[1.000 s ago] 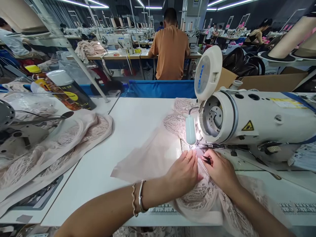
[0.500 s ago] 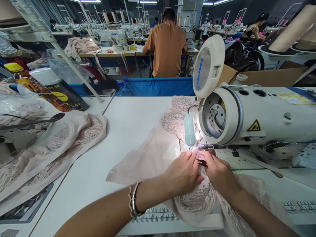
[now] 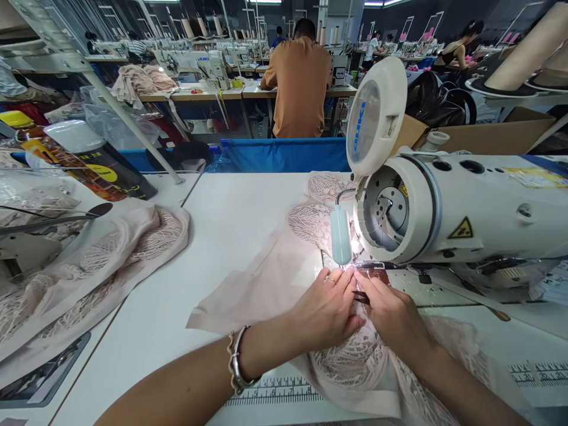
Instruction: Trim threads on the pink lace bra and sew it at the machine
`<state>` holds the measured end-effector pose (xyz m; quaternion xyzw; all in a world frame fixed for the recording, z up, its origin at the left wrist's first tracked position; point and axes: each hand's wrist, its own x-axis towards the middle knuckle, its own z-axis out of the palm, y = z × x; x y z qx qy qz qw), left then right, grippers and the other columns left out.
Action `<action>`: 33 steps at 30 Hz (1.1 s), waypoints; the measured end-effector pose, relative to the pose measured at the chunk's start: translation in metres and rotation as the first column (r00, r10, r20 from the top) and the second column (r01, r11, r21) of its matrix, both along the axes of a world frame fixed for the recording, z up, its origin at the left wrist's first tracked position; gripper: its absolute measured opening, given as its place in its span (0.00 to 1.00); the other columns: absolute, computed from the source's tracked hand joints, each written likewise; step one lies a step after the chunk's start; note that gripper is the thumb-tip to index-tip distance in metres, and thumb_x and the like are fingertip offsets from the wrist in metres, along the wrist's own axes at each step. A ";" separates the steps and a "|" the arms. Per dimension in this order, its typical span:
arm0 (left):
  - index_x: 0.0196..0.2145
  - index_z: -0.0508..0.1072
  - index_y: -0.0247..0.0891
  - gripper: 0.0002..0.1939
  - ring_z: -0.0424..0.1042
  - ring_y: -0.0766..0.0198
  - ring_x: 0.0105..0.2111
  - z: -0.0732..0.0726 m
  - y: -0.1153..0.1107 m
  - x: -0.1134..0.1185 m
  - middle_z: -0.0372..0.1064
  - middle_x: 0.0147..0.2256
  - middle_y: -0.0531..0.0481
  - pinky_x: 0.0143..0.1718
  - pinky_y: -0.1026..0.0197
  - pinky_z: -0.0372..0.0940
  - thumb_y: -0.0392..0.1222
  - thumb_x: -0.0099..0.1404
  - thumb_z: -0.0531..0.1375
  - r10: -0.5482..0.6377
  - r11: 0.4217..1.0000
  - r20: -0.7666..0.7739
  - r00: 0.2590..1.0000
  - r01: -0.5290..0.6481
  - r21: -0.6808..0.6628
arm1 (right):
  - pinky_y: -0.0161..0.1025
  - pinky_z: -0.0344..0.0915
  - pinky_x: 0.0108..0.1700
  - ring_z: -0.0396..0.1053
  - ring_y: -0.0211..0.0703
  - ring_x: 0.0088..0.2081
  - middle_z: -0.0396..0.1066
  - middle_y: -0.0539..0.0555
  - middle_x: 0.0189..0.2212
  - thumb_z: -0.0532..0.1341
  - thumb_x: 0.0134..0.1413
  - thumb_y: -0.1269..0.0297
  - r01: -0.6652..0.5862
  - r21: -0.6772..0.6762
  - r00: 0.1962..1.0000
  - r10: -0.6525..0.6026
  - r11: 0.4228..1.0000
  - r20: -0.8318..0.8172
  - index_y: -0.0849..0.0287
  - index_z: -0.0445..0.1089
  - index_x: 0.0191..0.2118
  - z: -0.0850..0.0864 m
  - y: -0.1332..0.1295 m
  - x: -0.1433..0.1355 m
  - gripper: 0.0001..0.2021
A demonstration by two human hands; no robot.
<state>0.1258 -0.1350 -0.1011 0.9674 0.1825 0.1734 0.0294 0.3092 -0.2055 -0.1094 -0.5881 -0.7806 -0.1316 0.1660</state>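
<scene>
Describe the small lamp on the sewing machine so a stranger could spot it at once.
Start at the big white sewing machine on the right. At its round left end, just above both hands, hangs the lamp: a small pale blue-green capsule on a thin bent stalk. Unlike the large white disc above, it glows onto the pink fabric.

The sewing machine [image 3: 452, 207] blocks the right and overhangs the needle area; the desk [image 3: 231, 219] lies open leftward up to the fabric pile [image 3: 102, 260].

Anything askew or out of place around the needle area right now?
Nothing stands out. Both hands, left hand and right hand, lie flat on the pink lace fabric by the sewing machine; the fabric is bunched but looks undamaged.
</scene>
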 end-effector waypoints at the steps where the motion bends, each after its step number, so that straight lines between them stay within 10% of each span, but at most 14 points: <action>1: 0.55 0.68 0.23 0.29 0.68 0.45 0.52 0.000 0.000 0.000 0.69 0.55 0.31 0.54 0.48 0.61 0.55 0.71 0.56 -0.001 1.000 0.002 1.000 0.001 -0.005 | 0.37 0.73 0.33 0.75 0.44 0.30 0.76 0.57 0.34 0.49 0.59 0.81 0.002 -0.006 1.000 -0.002 1.000 0.001 0.67 0.71 0.57 0.000 0.000 0.000 0.23; 28: 0.59 0.66 0.23 0.32 0.66 0.43 0.59 0.000 0.006 -0.003 0.66 0.59 0.30 0.56 0.46 0.58 0.58 0.75 0.49 0.070 0.990 -0.058 0.996 -0.062 0.127 | 0.38 0.68 0.30 0.76 0.46 0.30 0.78 0.57 0.32 0.49 0.61 0.76 0.071 -0.032 0.996 -0.073 0.997 -0.058 0.63 0.71 0.50 0.006 0.009 -0.001 0.17; 33: 0.57 0.69 0.23 0.20 0.68 0.45 0.58 0.005 -0.005 -0.004 0.69 0.56 0.31 0.59 0.47 0.58 0.39 0.76 0.47 -0.101 0.964 -0.125 0.987 0.128 0.234 | 0.36 0.61 0.23 0.71 0.44 0.21 0.74 0.51 0.24 0.54 0.61 0.66 0.180 -0.252 0.955 -0.231 0.951 -0.187 0.57 0.68 0.42 0.012 0.008 0.009 0.07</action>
